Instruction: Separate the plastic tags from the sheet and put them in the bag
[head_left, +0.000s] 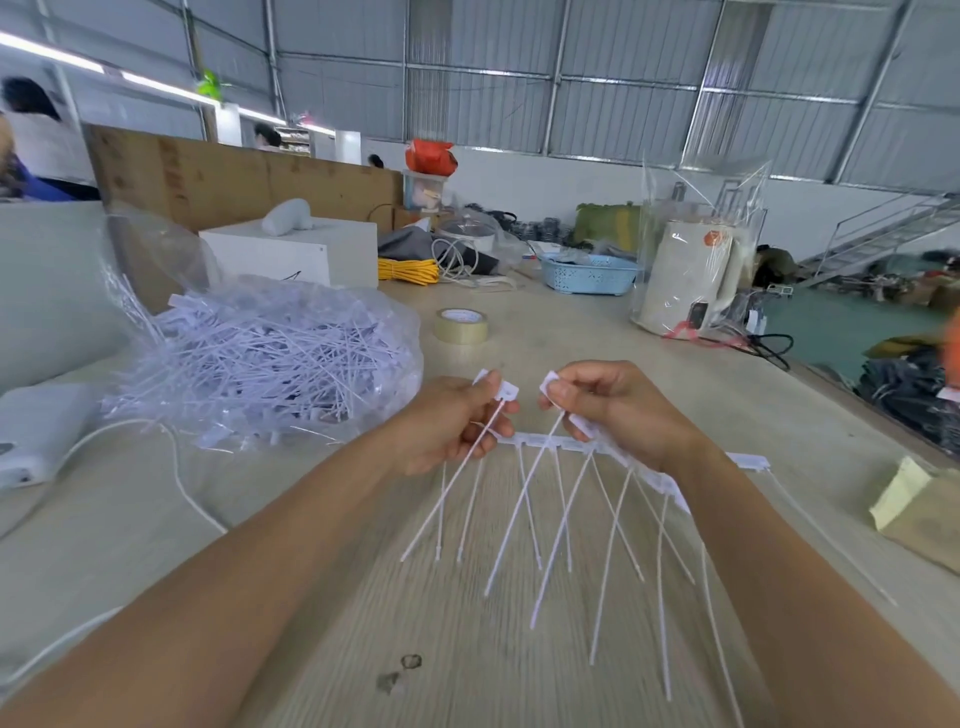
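Currently left hand (457, 423) pinches loose tag (506, 391); right hand (618, 410) pinches tag on sheet (550, 442). Risk: abrupt twist snaps tail, or tags scatter short of bag (270, 358).

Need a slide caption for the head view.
Left hand and right hand each pinch a plastic tag above the sheet.

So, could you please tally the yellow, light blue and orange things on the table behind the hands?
Yellow: 1, the coiled cord
Light blue: 1, the basket
Orange: 1, the bag on the clear box
Total: 3
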